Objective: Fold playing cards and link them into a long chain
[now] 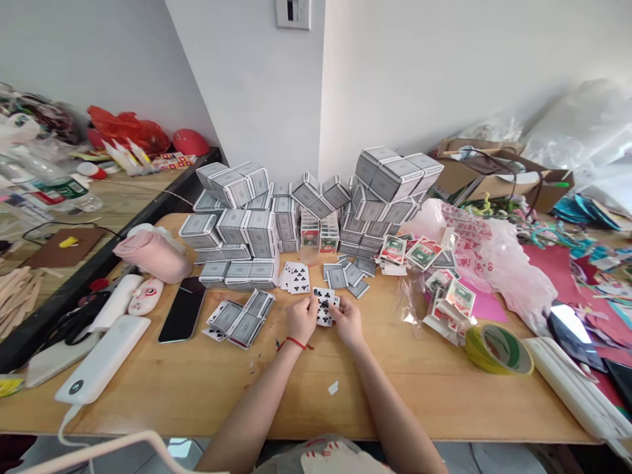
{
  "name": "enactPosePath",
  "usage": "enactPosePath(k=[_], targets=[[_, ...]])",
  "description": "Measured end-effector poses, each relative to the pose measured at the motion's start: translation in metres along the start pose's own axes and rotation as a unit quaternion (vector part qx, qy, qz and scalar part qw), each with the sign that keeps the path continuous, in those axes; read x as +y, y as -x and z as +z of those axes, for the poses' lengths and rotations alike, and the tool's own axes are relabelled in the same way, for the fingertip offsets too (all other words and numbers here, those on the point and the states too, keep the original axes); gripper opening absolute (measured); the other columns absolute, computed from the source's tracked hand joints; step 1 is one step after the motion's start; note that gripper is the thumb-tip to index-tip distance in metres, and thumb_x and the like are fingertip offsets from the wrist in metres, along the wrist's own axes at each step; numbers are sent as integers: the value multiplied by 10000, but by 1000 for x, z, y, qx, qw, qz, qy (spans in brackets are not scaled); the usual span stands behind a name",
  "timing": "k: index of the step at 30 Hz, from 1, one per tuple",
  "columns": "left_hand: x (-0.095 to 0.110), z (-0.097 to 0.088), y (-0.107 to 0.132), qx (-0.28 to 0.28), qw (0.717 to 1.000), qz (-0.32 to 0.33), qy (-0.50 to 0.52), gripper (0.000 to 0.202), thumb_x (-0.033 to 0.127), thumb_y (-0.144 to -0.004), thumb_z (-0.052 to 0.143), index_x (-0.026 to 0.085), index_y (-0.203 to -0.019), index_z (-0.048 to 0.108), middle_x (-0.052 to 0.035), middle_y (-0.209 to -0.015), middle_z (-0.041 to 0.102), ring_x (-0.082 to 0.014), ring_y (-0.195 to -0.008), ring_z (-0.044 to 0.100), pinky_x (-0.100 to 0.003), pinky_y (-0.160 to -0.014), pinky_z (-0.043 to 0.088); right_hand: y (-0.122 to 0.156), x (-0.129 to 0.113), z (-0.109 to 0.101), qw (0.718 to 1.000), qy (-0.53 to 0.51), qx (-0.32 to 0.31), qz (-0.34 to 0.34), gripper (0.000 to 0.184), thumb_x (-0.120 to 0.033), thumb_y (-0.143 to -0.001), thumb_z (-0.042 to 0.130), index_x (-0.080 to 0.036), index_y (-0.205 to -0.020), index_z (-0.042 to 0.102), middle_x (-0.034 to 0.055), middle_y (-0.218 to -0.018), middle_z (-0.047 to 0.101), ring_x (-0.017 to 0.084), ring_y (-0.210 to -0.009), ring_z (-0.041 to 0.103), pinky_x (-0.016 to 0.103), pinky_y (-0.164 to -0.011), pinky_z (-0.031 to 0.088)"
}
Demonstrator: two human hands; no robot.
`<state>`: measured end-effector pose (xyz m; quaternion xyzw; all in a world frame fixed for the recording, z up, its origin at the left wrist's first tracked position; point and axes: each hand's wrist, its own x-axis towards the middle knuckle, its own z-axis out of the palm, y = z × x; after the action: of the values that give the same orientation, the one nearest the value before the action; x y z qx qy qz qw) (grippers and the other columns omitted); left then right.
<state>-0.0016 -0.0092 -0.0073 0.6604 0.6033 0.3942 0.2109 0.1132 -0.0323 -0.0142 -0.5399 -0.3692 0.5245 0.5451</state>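
Between my two hands is a playing card (pixel 324 309), an eight of clubs, face up over the table. My left hand (pixel 302 317) pinches its left edge; a red string bracelet circles that wrist. My right hand (pixel 347 318) grips the card's right edge. Whether more cards lie under it, I cannot tell. Just beyond, face-up cards (pixel 297 278) overlap on the table. Grey-backed cards (pixel 345 274) are scattered to their right. Nearer on the left lie folded grey-backed card pieces (pixel 245 318).
Stacked grey card blocks (pixel 247 227) rise behind, with more blocks (pixel 385 191) at right. Opened card boxes (pixel 451 303), yellow tape (pixel 498 350) and a plastic bag (pixel 494 253) lie right. A phone (pixel 182 309), power bank (pixel 103 359) and pink pouch (pixel 153 253) sit left.
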Motion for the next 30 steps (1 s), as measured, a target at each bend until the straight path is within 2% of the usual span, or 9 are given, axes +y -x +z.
enactPosePath(k=[5,8,11,18,23,26,30], targets=[[-2,-10,2,-74,989,-34,126,426,379,-840,319,175,-467,298,23,-443,355,-88,-453,336,-232,-469,228,0,-3,1,998,-54,9,-3,276,-401,-631,638,-177,-704,494,-18,-572,575,120,-483,509,235,-472,408],[-3,-18,4,-119,978,-21,168,388,382,-829,341,175,-504,298,30,-480,343,-89,-485,333,-224,-479,239,-1,-3,1,998,-58,11,-8,270,-392,-631,640,-170,-707,506,-4,-597,595,124,-493,522,240,-488,419],[-2,-21,3,-150,977,9,149,345,355,-810,379,175,-523,314,37,-486,346,-90,-491,332,-220,-485,243,-2,-3,0,998,-58,19,-11,271,-391,-630,641,-167,-708,510,3,-612,602,128,-502,531,243,-494,424],[0,-22,0,-164,981,48,88,275,282,-798,359,181,-545,319,33,-501,371,-94,-502,340,-219,-494,247,0,0,0,999,-40,17,-6,276,-410,-648,623,-174,-715,496,-6,-598,584,128,-492,523,242,-469,424],[-1,-25,-2,-176,977,36,114,313,310,-806,365,181,-531,288,40,-500,329,-90,-501,306,-219,-487,237,0,2,0,999,-23,24,-14,264,-405,-668,607,-176,-713,486,3,-628,583,130,-525,526,237,-478,425],[-2,-30,-4,-201,968,15,148,331,325,-788,393,179,-519,267,45,-506,299,-88,-503,295,-219,-489,239,-1,1,-1,999,-34,12,-19,269,-405,-660,613,-180,-701,472,-12,-604,560,118,-512,506,230,-479,414],[-1,-36,-7,-236,955,-10,183,251,305,-757,425,179,-560,334,48,-532,340,-93,-524,334,-216,-514,268,-2,1,-3,999,-17,-14,-24,290,-428,-653,608,-188,-671,446,-29,-551,519,106,-476,462,216,-445,376]])
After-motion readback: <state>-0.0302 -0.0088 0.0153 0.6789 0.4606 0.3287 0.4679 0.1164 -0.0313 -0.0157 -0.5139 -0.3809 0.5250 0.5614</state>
